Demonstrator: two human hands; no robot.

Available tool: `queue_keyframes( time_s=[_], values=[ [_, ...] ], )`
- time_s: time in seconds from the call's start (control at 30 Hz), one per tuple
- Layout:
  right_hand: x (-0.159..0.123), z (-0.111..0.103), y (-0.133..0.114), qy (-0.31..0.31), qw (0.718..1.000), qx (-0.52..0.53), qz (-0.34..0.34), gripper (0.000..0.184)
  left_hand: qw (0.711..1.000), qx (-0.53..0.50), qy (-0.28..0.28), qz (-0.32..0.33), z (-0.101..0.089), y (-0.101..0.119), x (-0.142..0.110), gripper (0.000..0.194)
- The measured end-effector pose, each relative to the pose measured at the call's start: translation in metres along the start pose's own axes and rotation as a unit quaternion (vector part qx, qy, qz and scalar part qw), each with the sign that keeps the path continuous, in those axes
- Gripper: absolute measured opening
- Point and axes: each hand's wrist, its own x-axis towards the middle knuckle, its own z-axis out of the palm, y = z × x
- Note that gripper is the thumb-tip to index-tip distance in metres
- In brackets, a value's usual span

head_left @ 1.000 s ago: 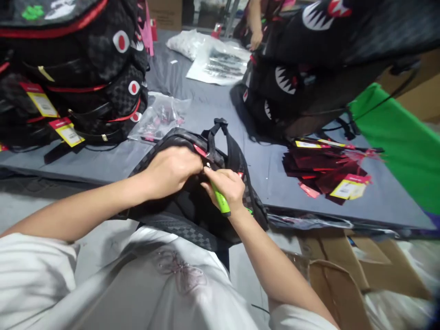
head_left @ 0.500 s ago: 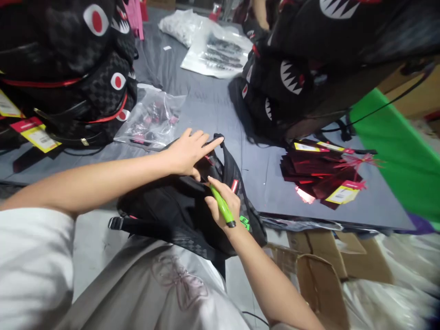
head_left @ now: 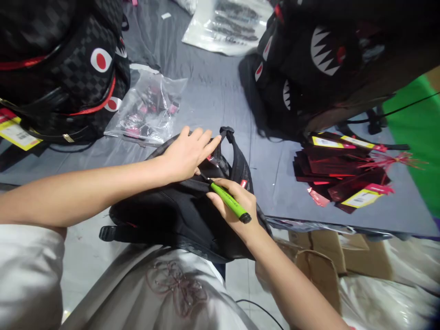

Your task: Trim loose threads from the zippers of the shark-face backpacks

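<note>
A black backpack (head_left: 165,211) lies across my lap and against the table's edge, its strap and buckle toward the far side. My left hand (head_left: 189,153) rests on its upper part with fingers stretched out and spread, the thumb low near the tool's tip. In my right hand (head_left: 237,201) is a green pen-shaped tool (head_left: 229,200) with a black end, the fingers closed around it. Its thin dark tip points at the backpack's fabric just beside my left thumb. Exactly what the tip touches is too small to tell.
Black backpacks with shark eyes (head_left: 68,68) stand at the left, and more with teeth prints (head_left: 309,73) at the right. A clear plastic bag of small parts (head_left: 147,107) lies behind my left hand. Dark red tags (head_left: 340,172) are piled at right. Cardboard (head_left: 319,275) lies below.
The view has tipped downward and nearer, so the table things sit higher and wider. My right hand with the green tool has shifted slightly right; my left hand stays on the backpack.
</note>
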Motion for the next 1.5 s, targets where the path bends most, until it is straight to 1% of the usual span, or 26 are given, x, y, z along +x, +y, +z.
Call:
queue_keyframes(
  time_s=[0.07, 0.1, 0.2, 0.27, 0.33, 0.4, 0.53, 0.63, 0.73, 0.87, 0.97, 1.1, 1.2, 1.4, 1.5],
  values=[
    [0.006, -0.01, -0.005, -0.03, 0.999, -0.017, -0.023, 0.021, 1.0, -0.01, 0.005, -0.001, 0.002, -0.001, 0.002, 0.092],
    [0.009, -0.014, -0.008, -0.046, 0.999, -0.019, -0.019, 0.023, 1.0, -0.013, 0.006, -0.001, 0.003, -0.001, 0.002, 0.092],
    [0.024, -0.019, -0.016, -0.082, 0.996, 0.013, 0.039, 0.025, 1.0, -0.022, 0.004, -0.005, 0.003, 0.0, 0.004, 0.093],
    [0.034, -0.019, -0.018, -0.101, 0.992, 0.036, 0.069, 0.021, 1.0, -0.027, -0.002, -0.011, 0.002, 0.0, 0.004, 0.091],
    [0.039, -0.018, -0.017, -0.129, 0.988, 0.034, 0.075, 0.017, 0.999, -0.03, -0.013, -0.013, -0.001, -0.001, 0.004, 0.089],
    [0.04, -0.02, -0.013, -0.151, 0.986, 0.025, 0.064, 0.015, 0.999, -0.032, -0.022, -0.005, -0.003, -0.001, 0.005, 0.088],
    [0.035, -0.027, -0.004, -0.15, 0.988, 0.027, 0.03, 0.021, 0.999, -0.026, -0.028, 0.01, -0.004, -0.003, 0.007, 0.09],
    [0.039, -0.025, -0.002, -0.16, 0.987, 0.015, 0.006, 0.021, 0.999, -0.022, -0.035, 0.008, -0.003, -0.005, 0.009, 0.087],
    [0.046, -0.019, -0.005, -0.165, 0.986, 0.004, -0.02, 0.02, 0.999, -0.026, -0.037, 0.016, -0.002, -0.007, 0.01, 0.081],
    [0.054, -0.016, -0.013, -0.179, 0.982, -0.02, -0.053, 0.02, 0.999, -0.035, -0.03, 0.022, -0.001, -0.01, 0.01, 0.081],
    [0.054, -0.019, -0.017, -0.196, 0.978, -0.057, -0.044, 0.018, 0.998, -0.049, -0.029, 0.023, -0.001, -0.011, 0.009, 0.083],
    [0.052, -0.021, -0.018, -0.203, 0.976, -0.066, -0.039, 0.019, 0.997, -0.075, -0.024, 0.017, -0.001, -0.011, 0.008, 0.081],
    [0.052, -0.02, -0.019, -0.208, 0.974, -0.08, -0.03, 0.018, 0.997, -0.076, -0.013, 0.015, 0.0, -0.01, 0.006, 0.08],
    [0.055, -0.019, -0.023, -0.211, 0.973, -0.082, -0.039, 0.021, 0.997, -0.08, 0.0, 0.016, 0.003, -0.01, 0.005, 0.076],
    [0.056, -0.02, -0.022, -0.216, 0.975, -0.042, -0.04, 0.026, 0.996, -0.086, -0.002, 0.009, 0.005, -0.011, 0.005, 0.076]
  ],
)
